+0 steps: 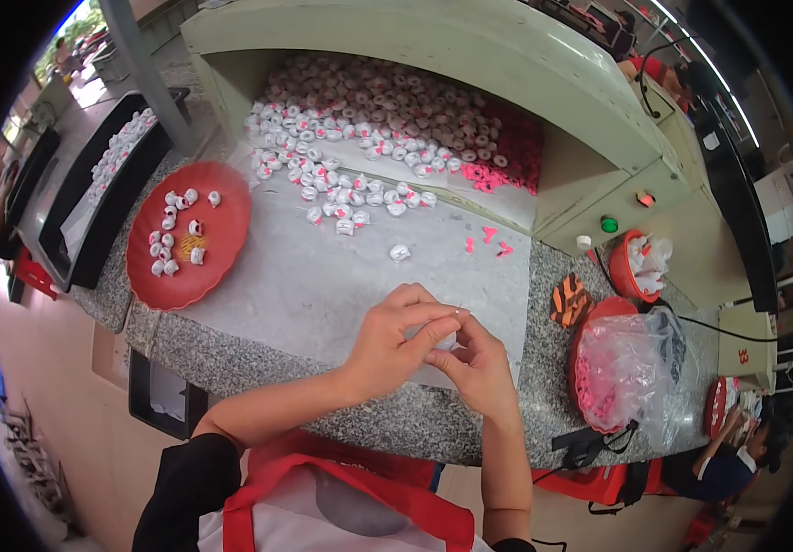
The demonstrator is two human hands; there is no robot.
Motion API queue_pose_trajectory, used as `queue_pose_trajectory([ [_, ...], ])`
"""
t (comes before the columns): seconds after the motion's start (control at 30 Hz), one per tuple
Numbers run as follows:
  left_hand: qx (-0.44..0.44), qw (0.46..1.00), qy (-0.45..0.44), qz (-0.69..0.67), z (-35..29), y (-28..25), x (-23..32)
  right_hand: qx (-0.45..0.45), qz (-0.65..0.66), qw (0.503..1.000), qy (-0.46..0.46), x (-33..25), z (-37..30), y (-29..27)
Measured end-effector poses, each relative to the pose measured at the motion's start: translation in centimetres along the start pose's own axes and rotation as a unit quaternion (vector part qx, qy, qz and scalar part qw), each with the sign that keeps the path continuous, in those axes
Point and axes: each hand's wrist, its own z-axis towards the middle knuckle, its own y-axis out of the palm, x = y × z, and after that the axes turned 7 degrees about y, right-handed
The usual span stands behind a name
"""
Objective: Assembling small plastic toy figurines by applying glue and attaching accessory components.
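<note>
Above the near part of a pale sheet [295, 294], my left hand [398, 333] and my right hand [481, 368] meet fingertip to fingertip. Both are closed around a small rounded white piece [448, 341], mostly hidden by the fingers. Beyond them lies a single white piece [399, 252]. A few small pink pieces [505, 249] rest to its right. Farther back, many similar white pieces with pink spots [350, 195] spread out from a large heap under a pale green housing [433, 37]. A heap of pink pieces [516, 156] fills the housing's right corner.
On the left, a red scalloped plate [231, 198] holds several white pieces, beside a black tray [51, 230] and grey post [143, 55]. On the right are an orange-and-black striped item [569, 299], a red bowl [624, 267] and plastic-covered pink pieces [599, 377]. Another person [728, 474] sits far right.
</note>
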Motion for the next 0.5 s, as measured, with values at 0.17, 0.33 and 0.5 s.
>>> queue_pose_trajectory([
  [0.17,0.007,0.974,0.008,0.226,4.3,-4.5,-5.0,0.075,0.034,0.996,0.022,1.1,3.4,-1.9],
  [0.33,-0.058,0.922,0.071,0.375,5.0,-5.3,-9.8,0.138,0.095,0.986,-0.024,1.6,4.6,-1.4],
  [0.5,0.038,0.936,-0.272,-0.221,5.4,-3.9,-5.0,0.129,0.073,0.989,-0.003,2.5,4.8,-3.5],
])
